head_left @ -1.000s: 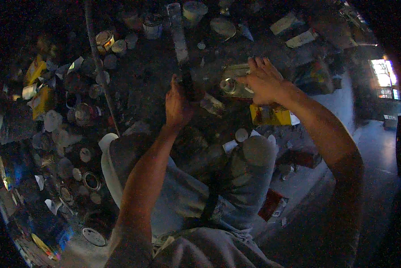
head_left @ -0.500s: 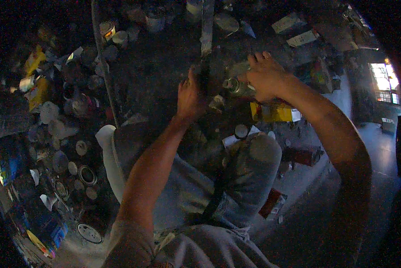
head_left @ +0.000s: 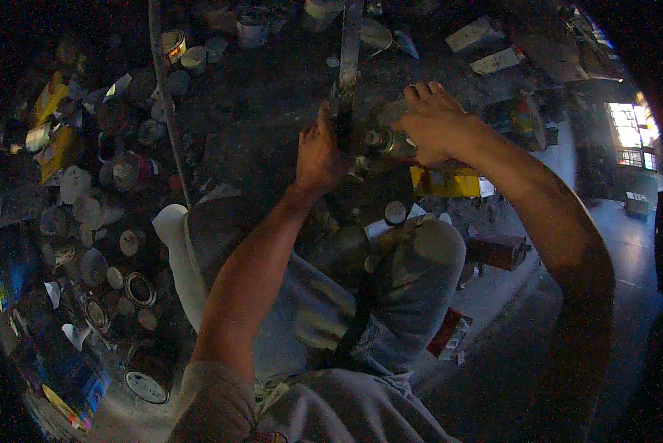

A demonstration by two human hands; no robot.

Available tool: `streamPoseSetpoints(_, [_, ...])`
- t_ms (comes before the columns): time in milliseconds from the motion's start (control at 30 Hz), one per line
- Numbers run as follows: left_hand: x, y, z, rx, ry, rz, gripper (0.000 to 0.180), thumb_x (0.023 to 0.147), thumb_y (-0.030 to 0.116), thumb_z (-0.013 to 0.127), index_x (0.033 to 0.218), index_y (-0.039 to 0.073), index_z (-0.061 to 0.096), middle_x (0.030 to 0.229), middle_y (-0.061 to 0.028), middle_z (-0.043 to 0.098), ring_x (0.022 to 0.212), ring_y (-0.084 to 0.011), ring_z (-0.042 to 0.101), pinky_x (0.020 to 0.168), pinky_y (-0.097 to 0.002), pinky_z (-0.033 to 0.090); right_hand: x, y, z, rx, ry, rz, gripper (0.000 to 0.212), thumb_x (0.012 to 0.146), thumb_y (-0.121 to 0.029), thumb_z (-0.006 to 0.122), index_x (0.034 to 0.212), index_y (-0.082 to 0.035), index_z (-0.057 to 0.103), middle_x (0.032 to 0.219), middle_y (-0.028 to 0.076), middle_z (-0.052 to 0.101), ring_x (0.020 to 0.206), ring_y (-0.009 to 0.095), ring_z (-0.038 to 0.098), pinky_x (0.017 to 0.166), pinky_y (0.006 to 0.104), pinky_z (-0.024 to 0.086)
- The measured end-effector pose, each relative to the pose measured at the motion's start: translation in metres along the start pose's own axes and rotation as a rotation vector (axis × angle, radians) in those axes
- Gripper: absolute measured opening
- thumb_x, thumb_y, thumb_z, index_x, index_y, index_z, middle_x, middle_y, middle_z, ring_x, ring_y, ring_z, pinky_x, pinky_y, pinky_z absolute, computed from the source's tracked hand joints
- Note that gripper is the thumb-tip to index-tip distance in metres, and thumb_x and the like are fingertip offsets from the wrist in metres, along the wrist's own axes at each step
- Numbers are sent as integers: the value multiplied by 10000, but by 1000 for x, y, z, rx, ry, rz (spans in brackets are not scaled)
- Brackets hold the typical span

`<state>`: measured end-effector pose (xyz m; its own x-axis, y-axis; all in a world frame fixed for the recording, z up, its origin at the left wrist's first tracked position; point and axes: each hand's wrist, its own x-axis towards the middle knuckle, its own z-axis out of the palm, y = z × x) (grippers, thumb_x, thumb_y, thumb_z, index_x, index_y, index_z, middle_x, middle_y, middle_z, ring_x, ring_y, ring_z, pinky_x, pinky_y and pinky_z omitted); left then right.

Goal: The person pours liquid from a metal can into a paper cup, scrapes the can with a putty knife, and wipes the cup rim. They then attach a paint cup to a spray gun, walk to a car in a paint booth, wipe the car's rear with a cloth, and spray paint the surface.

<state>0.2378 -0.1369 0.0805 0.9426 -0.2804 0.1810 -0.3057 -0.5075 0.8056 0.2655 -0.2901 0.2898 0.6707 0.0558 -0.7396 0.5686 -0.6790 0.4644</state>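
Your two hands (head_left: 322, 159), one strip (head_left: 350, 44) at your left fingers (head_left: 323, 114), one can (head_left: 390, 117) at your right fingers (head_left: 424, 90), one yellow box (head_left: 449, 181) near them, two pale boxes (head_left: 473, 35) beyond them, one pole (head_left: 169, 118) left of your left fingers

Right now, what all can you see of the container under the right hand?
The container looks grey-green and perhaps metal, with a flat face and a shiny round neck or cap at its near left. The right hand covers its right part, seemingly touching it. It is just beyond a yellow box; any tilt is unclear.
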Motion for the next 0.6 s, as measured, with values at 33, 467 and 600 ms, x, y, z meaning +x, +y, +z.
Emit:
streamPoseSetpoints(33, [1,0,-1,12,-41,-17,1029,853,376,782,1526,-121,182,1181,-294,648,1130,-447,615,1041,-523,417,1,0,-1,5,-7,-5,773,678,-312,820,1421,-262,613,1562,330,328,1479,482,280,1226,581,193])
streamPoseSetpoints(467, [5,-2,0,17,-27,-14,1066,805,303,815,1536,-110,158,1277,-254,621,1191,-434,586,1097,-521,382,3,3,4,8,2,24,793,740,-485,809,1467,-285,566,1590,342,280,1477,495,276,1234,586,172])
streamPoseSetpoints(600, [7,-2,-1,-7,-51,-54,1080,794,308,828,1541,-99,161,1291,-265,615,1207,-438,581,1098,-517,383,4,4,2,16,-3,29,767,754,-440,789,1471,-289,562,1590,340,281,1479,494,274,1234,584,175])
